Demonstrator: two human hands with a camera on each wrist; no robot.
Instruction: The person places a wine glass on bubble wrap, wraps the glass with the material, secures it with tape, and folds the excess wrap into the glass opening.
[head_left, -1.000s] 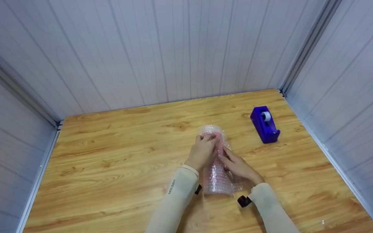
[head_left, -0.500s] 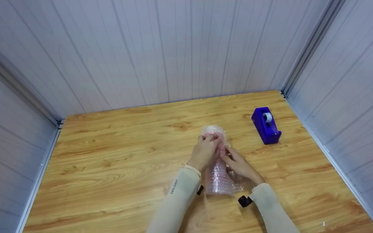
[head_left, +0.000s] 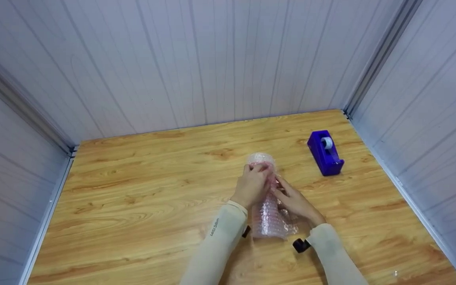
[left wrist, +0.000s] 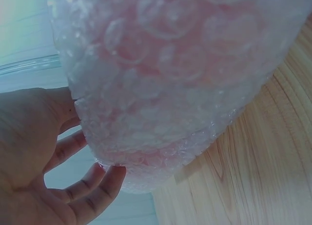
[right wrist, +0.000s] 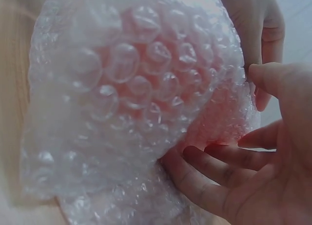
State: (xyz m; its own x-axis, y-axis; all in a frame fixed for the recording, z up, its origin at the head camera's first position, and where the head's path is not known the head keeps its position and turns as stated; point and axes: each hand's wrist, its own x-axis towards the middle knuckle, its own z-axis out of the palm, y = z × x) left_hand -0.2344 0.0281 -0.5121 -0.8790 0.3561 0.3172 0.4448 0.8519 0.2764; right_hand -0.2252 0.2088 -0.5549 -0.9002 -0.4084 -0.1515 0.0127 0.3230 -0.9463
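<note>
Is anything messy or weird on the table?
One little thing: a tiny shiny bit lies by itself on the wooden table, near the bottom right of the head view. It's too small to tell what it is. The bubble wrap also has a loose edge sticking out near the right hand.

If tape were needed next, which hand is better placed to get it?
Probably the right hand: it's nearer the blue tape dispenser, while the left hand, holding the bubble-wrapped bundle, is farther.
</note>
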